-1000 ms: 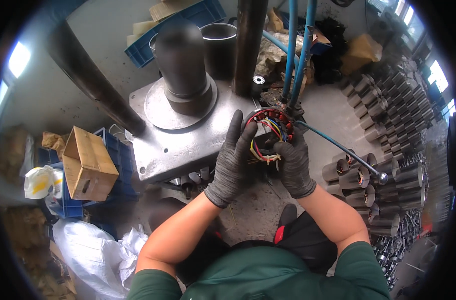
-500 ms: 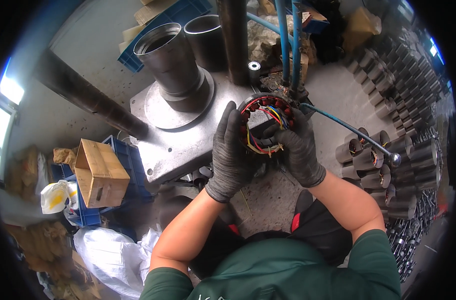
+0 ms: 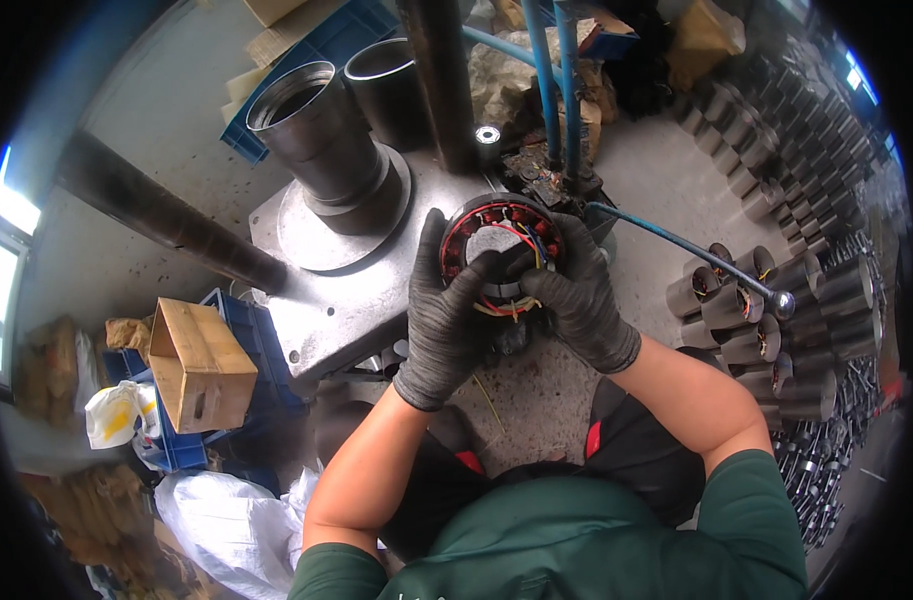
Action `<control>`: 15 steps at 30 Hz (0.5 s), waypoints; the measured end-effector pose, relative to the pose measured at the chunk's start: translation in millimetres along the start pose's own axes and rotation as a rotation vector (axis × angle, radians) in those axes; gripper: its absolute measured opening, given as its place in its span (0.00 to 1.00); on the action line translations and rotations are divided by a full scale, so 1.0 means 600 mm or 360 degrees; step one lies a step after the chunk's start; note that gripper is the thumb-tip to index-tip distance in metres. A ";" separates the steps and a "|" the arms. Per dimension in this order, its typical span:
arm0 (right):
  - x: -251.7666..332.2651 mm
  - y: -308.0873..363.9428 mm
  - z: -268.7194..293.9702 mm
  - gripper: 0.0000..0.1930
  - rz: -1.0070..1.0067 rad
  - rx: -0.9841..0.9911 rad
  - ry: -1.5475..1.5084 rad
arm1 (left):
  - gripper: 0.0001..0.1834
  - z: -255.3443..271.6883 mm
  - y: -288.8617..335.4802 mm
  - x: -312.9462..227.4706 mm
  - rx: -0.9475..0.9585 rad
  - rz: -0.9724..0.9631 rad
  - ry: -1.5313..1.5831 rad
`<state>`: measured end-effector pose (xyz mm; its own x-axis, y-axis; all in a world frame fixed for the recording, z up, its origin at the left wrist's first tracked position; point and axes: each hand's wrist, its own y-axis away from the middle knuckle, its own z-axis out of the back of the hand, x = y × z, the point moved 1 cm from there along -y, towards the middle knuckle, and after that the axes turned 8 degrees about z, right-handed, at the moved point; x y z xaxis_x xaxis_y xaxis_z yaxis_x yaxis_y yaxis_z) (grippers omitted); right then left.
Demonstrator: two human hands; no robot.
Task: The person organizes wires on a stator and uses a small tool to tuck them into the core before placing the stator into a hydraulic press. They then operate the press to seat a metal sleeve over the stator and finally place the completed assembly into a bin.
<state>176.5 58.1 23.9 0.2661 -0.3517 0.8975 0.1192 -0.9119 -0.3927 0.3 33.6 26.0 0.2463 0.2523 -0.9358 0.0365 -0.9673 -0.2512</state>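
Between my two hands I hold a motor stator (image 3: 464, 226), a dark ring with red windings around its inside and coloured lead wires by its near right part. My left hand (image 3: 445, 318), in a dark grey glove, grips its left side, the thumb reaching over the near rim. On the right side my right hand (image 3: 589, 300), gloved the same way, is closed around it, with thumb and fingers at the wires. Part of the wiring is hidden under the fingers. The stator is above the near right edge of the metal press table (image 3: 352, 305).
A steel cylinder on a round flange (image 3: 312, 150) stands on the table, near dark posts (image 3: 442, 90). A blue lever with a ball end (image 3: 780, 303) reaches right. Cylindrical housings (image 3: 722, 300) stand on the right floor. A cardboard box (image 3: 202, 370) and blue crates are left.
The stator has moved a little left and turned, showing more of its ring face. My left thumb has come over the near rim, and my right fingers have shifted on the wires.
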 end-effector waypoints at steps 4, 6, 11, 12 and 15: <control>-0.008 -0.006 0.013 0.35 -0.0192 0.0117 -0.0158 | 0.45 -0.024 -0.007 -0.043 -0.0055 0.0718 0.0770; 0.003 -0.016 0.009 0.35 -0.0164 0.0226 -0.0088 | 0.41 -0.026 -0.008 -0.058 -0.0080 0.0666 0.0780; -0.007 -0.050 0.055 0.36 -0.0041 0.0508 0.0309 | 0.43 0.002 -0.005 -0.035 -0.0030 0.0419 0.0622; -0.014 -0.058 0.064 0.36 -0.0184 0.0353 0.0085 | 0.44 0.008 -0.004 -0.029 -0.0026 0.0376 0.0593; -0.036 -0.098 0.101 0.34 -0.0471 0.0141 0.0002 | 0.45 0.020 0.000 -0.021 0.0003 0.0237 0.0514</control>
<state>222.0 132.3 15.7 0.2059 -0.0738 0.9758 0.2744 -0.9528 -0.1299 -14.3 30.5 34.5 0.5423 0.0866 -0.8357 -0.0244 -0.9926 -0.1187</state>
